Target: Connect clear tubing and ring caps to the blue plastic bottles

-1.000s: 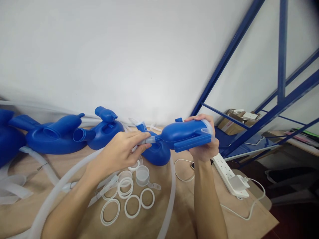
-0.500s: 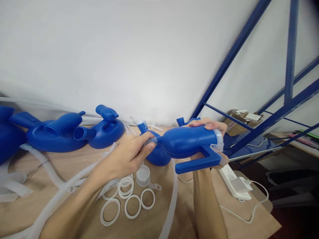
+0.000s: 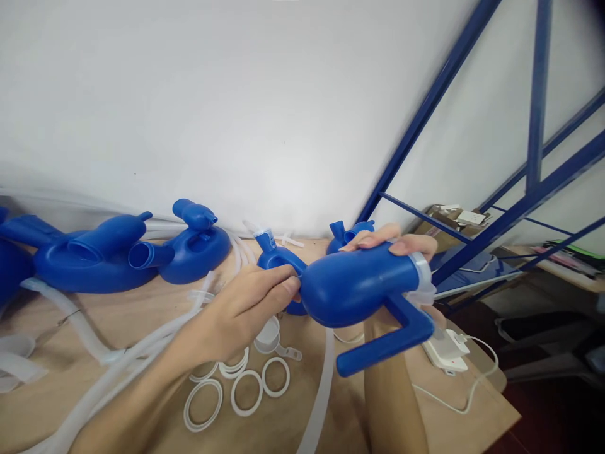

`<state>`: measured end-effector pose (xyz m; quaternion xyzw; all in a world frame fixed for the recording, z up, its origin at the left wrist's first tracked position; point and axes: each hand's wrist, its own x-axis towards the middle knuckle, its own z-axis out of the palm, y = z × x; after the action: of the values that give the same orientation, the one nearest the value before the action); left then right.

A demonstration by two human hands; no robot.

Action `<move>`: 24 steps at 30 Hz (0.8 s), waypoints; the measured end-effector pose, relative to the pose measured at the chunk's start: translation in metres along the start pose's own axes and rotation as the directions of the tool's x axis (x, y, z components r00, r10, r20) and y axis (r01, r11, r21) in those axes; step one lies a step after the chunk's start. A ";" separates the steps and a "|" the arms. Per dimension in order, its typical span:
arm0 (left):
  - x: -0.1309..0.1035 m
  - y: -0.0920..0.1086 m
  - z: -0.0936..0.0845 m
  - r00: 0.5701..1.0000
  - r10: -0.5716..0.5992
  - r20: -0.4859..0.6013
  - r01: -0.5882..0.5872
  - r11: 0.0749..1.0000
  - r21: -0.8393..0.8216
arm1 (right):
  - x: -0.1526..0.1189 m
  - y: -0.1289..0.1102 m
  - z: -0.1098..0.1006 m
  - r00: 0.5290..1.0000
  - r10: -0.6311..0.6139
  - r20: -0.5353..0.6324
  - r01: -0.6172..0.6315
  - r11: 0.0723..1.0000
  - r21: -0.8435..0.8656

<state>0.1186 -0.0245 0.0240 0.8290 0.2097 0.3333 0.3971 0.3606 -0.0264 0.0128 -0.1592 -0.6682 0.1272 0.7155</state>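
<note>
A blue plastic bottle (image 3: 352, 284) with an angled handle (image 3: 385, 343) lies tilted in my right hand (image 3: 394, 243). The fingers wrap over its top near the wide end, where a translucent white collar (image 3: 422, 274) sits. My left hand (image 3: 265, 293) is closed in a pinch at the bottle's narrow spout end. The fingers hide the spout and the clear fitting seen there half a second ago. Below the hands are several white rings (image 3: 246, 392) and a translucent cap with a strap (image 3: 268, 335).
Blue ring-shaped vessels (image 3: 196, 252) stand along the wall, with another blue vessel (image 3: 278, 257) behind my left hand. Translucent hoses (image 3: 127, 372) cross the left of the table. At right are a power strip (image 3: 447, 356), its cable, and a blue metal frame (image 3: 425, 101).
The bottle has tilted, its handle end swinging lower. My left fingers have moved up against the bottle's narrow end, covering the clear fitting. The view has shifted slightly right.
</note>
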 end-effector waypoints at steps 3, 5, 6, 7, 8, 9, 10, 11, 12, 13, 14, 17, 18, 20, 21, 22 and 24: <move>0.002 -0.001 -0.003 0.998 0.014 -0.065 -0.004 0.987 0.160 | -0.002 -0.005 0.005 0.999 0.009 -0.037 -0.007 0.999 0.041; 0.004 -0.006 0.000 0.983 0.085 -0.165 -0.039 0.962 0.269 | -0.001 -0.005 0.006 0.999 0.003 -0.051 -0.003 1.000 -0.002; 0.005 -0.008 0.003 0.961 0.154 -0.231 -0.069 0.939 0.338 | 0.000 -0.004 0.006 0.997 -0.011 -0.073 0.009 1.000 -0.025; 0.005 -0.010 0.006 0.922 0.240 -0.303 -0.097 0.903 0.419 | 0.002 -0.002 0.004 0.994 -0.026 -0.105 0.021 0.999 -0.046; 0.004 -0.012 0.010 0.871 0.329 -0.365 -0.114 0.858 0.500 | 0.003 0.000 0.003 0.989 -0.039 -0.146 0.030 0.998 -0.061; 0.003 -0.013 0.014 0.822 0.398 -0.407 -0.113 0.815 0.569 | 0.005 0.003 0.001 0.980 -0.052 -0.190 0.040 0.997 -0.066; 0.002 -0.015 0.018 0.795 0.427 -0.431 -0.094 0.789 0.607 | 0.006 0.005 -0.001 0.971 -0.064 -0.232 0.051 0.997 -0.063; 0.002 -0.015 0.022 0.797 0.406 -0.447 -0.065 0.793 0.605 | 0.007 0.007 -0.003 0.961 -0.079 -0.264 0.066 0.996 -0.059; 0.002 -0.016 0.025 0.828 0.335 -0.450 -0.031 0.828 0.559 | 0.008 0.008 -0.005 0.954 -0.094 -0.284 0.082 0.995 -0.053; 0.002 -0.018 0.028 0.867 0.227 -0.444 0.012 0.880 0.475 | 0.008 0.008 -0.006 0.950 -0.103 -0.294 0.094 0.995 -0.043; 0.004 -0.019 0.030 0.898 0.110 -0.425 0.059 0.929 0.365 | 0.007 0.007 -0.006 0.950 -0.104 -0.295 0.100 0.995 -0.029; 0.009 -0.024 0.033 0.917 -0.095 -0.388 0.124 0.991 0.052 | 0.004 0.003 -0.005 0.961 -0.072 -0.268 0.077 0.997 0.008; 0.011 -0.026 0.034 0.913 -0.109 -0.394 0.114 0.993 -0.009 | 0.003 0.002 -0.004 0.964 -0.056 -0.261 0.061 0.998 0.013; 0.013 -0.029 0.035 0.911 -0.107 -0.397 0.088 0.994 -0.067 | 0.002 0.001 0.000 0.966 -0.039 -0.255 0.044 0.999 0.013; 0.013 -0.030 0.035 0.913 -0.101 -0.396 0.077 0.994 -0.075 | 0.001 0.001 0.002 0.965 -0.039 -0.259 0.044 0.999 0.014; 0.013 -0.031 0.035 0.915 -0.091 -0.393 0.066 0.995 -0.077 | 0.001 0.002 0.004 0.963 -0.039 -0.266 0.046 0.999 0.020; 0.013 -0.032 0.035 0.920 -0.059 -0.387 0.031 0.997 -0.077 | 0.002 0.003 0.007 0.960 -0.037 -0.277 0.049 0.998 0.038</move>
<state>0.1501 -0.0157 -0.0132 0.7270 0.2917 0.4891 0.3837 0.3541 -0.0229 0.0136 -0.1447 -0.5622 0.1030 0.8077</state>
